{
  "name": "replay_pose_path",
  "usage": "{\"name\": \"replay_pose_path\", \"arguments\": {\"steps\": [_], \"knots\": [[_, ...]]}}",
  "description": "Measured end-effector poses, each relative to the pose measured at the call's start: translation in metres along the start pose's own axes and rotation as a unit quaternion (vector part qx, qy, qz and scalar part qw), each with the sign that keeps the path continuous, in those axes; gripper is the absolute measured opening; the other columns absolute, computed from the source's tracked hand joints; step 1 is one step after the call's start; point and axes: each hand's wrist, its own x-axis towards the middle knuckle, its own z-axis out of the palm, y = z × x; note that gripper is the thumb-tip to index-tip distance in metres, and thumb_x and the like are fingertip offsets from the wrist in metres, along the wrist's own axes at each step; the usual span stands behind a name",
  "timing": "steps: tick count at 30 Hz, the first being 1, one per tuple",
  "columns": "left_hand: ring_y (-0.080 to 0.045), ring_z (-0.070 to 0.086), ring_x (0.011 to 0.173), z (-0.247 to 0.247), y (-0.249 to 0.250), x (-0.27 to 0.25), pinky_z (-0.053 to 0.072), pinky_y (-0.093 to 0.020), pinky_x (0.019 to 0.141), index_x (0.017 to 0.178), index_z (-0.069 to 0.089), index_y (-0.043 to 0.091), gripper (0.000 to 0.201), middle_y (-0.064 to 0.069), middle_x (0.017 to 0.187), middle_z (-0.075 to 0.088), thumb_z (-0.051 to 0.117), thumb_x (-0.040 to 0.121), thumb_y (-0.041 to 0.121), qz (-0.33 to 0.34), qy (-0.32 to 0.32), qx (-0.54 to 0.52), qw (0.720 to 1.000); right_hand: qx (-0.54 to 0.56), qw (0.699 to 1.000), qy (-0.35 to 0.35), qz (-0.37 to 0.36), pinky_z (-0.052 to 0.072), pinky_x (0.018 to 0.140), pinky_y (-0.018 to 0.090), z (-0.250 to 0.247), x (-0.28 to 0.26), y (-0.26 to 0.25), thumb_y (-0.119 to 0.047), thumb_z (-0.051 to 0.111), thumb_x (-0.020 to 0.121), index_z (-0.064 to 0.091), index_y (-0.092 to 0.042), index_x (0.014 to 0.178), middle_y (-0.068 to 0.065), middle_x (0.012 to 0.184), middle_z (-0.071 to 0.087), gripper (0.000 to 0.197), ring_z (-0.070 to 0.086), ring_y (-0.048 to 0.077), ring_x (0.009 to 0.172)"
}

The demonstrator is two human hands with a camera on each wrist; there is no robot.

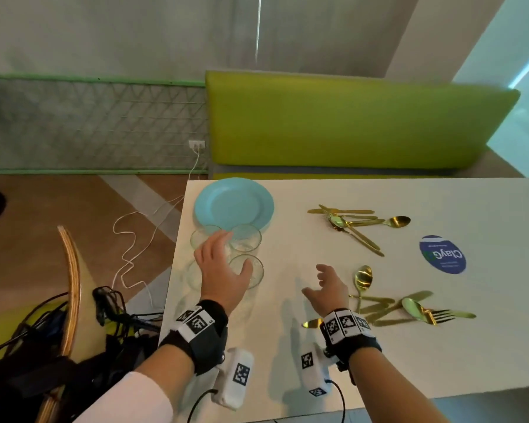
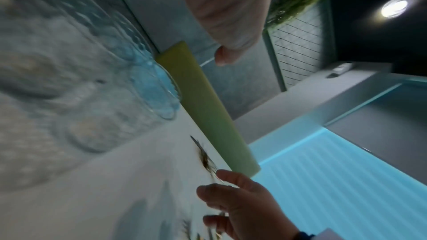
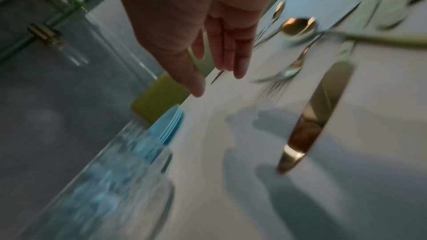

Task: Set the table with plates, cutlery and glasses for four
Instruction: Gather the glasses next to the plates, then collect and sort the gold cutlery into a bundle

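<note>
Both forearms are bare near the wrist, and a white sleeve covers the left arm higher up. Each wrist wears a wide black strap with a white band of square black-and-white coded markers across its top; the right wrist's band shows three such markers side by side. A white boxy camera unit hangs under the left wrist, carrying one more marker, with a black cable leaving its lower end. A matching white unit with markers and a black cable sits under the right wrist.
</note>
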Motion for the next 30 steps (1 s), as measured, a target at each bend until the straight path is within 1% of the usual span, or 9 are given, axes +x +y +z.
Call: {"name": "replay_pose_path", "arguments": {"steps": [2,4,7,11,13,18,25,27,30], "knots": [[-0.027,0.048,0.107,0.013,0.019,-0.002,0.027,-0.017,0.093,0.106,0.062,0.005,0.038,-0.001,0.107,0.058,0.054,0.077,0.027,0.029,-0.085,-0.041,0.995,-0.001,0.998,0.028,0.049,0.045,0.093,0.029,-0.019,0.000,0.017,-0.018,0.064,0.085,0.052,-0.014,0.127,0.008,0.122,0.062,0.044,0.059,0.023,0.111],[-0.018,0.055,0.097,0.028,0.035,-0.007,0.040,-0.021,0.089,0.102,0.063,0.011,0.019,0.006,0.095,0.059,0.057,0.084,0.014,0.020,-0.205,-0.063,0.976,-0.014,0.994,0.039,0.104,0.045,0.094,0.029,-0.034,0.000,0.034,-0.020,0.058,0.088,0.056,-0.014,0.123,0.010,0.120,0.064,0.036,0.059,0.024,0.111],[-0.013,0.057,0.086,0.061,0.046,-0.014,0.047,-0.023,0.083,0.104,0.062,0.016,0.017,0.007,0.091,0.059,0.054,0.089,0.016,0.026,-0.353,-0.012,0.935,-0.065,0.985,0.029,0.159,0.046,0.090,0.028,-0.048,0.003,0.058,-0.021,0.054,0.091,0.061,-0.010,0.117,0.011,0.119,0.064,0.030,0.059,0.025,0.112],[-0.017,0.060,0.095,0.099,0.056,-0.018,0.049,-0.027,0.086,0.110,0.061,0.018,0.022,0.001,0.105,0.065,0.050,0.090,0.020,0.049,-0.451,0.065,0.889,-0.103,0.975,0.007,0.199,0.046,0.085,0.026,-0.051,0.019,0.075,-0.029,0.049,0.095,0.061,-0.004,0.114,0.012,0.119,0.064,0.034,0.060,0.025,0.111],[-0.018,0.061,0.100,0.115,0.061,-0.017,0.049,-0.028,0.088,0.111,0.060,0.017,0.024,-0.001,0.111,0.065,0.049,0.091,0.022,0.055,-0.474,0.087,0.875,-0.115,0.973,-0.006,0.202,0.046,0.084,0.026,-0.051,0.032,0.078,-0.035,0.046,0.096,0.062,-0.004,0.114,0.010,0.120,0.064,0.039,0.060,0.023,0.111],[-0.019,0.060,0.103,0.146,0.072,-0.006,0.049,-0.029,0.090,0.115,0.058,0.017,0.026,-0.002,0.116,0.064,0.047,0.093,0.022,0.047,-0.490,0.128,0.861,-0.124,0.971,-0.048,0.199,0.043,0.067,0.025,-0.046,0.063,0.087,-0.035,0.050,0.091,0.064,-0.005,0.105,0.009,0.108,0.067,0.036,0.063,0.022,0.096],[-0.019,0.060,0.104,0.188,0.093,0.008,0.050,-0.030,0.089,0.115,0.058,0.016,0.028,-0.003,0.115,0.064,0.045,0.095,0.031,0.050,-0.488,0.140,0.860,-0.130,0.972,-0.112,0.160,0.044,0.075,0.024,-0.063,0.086,0.093,-0.035,0.050,0.093,0.064,-0.010,0.101,0.006,0.105,0.067,0.030,0.061,0.018,0.092],[-0.020,0.059,0.102,0.200,0.097,0.009,0.049,-0.031,0.089,0.112,0.060,0.015,0.030,-0.005,0.112,0.064,0.044,0.096,0.035,0.041,-0.488,0.130,0.862,-0.084,0.984,-0.092,0.130,0.047,0.074,0.025,-0.073,0.091,0.092,-0.033,0.050,0.093,0.060,-0.015,0.088,0.003,0.092,0.064,0.022,0.056,0.015,0.083],[-0.021,0.060,0.099,0.211,0.103,0.008,0.047,-0.030,0.085,0.113,0.060,0.014,0.034,-0.008,0.110,0.065,0.038,0.097,0.036,0.017,-0.491,0.114,0.863,0.071,0.992,-0.063,0.087,0.049,0.062,0.025,-0.084,0.097,0.087,-0.029,0.051,0.094,0.056,-0.019,0.078,-0.003,0.075,0.061,0.020,0.055,0.012,0.066]]}}
